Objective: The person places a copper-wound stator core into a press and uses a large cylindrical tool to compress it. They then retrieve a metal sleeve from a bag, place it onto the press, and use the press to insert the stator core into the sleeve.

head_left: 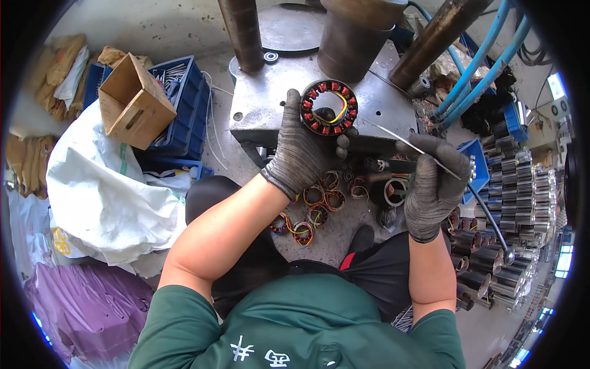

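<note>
Wired stator ring [323, 88] is held up by L hand [301, 147], clamped on its lower side nr the steel table's [264, 98] front edge, prob. so red coils [352, 113] & loose wires [342, 104] are left in plain view; thin metal rod [384, 131] is gripped in R hand [433, 184], tip aimed twd ring, contact can't be told; more wired rings [334, 200] are set on floor [332, 240], prob. for easy reach

Two large white characters [241, 349] are standing side by side on the green shirt [301, 301] that the person is wearing. At the far left, yellow print [61, 241] is showing on a white bag [75, 251], too unclear for reading.
</note>
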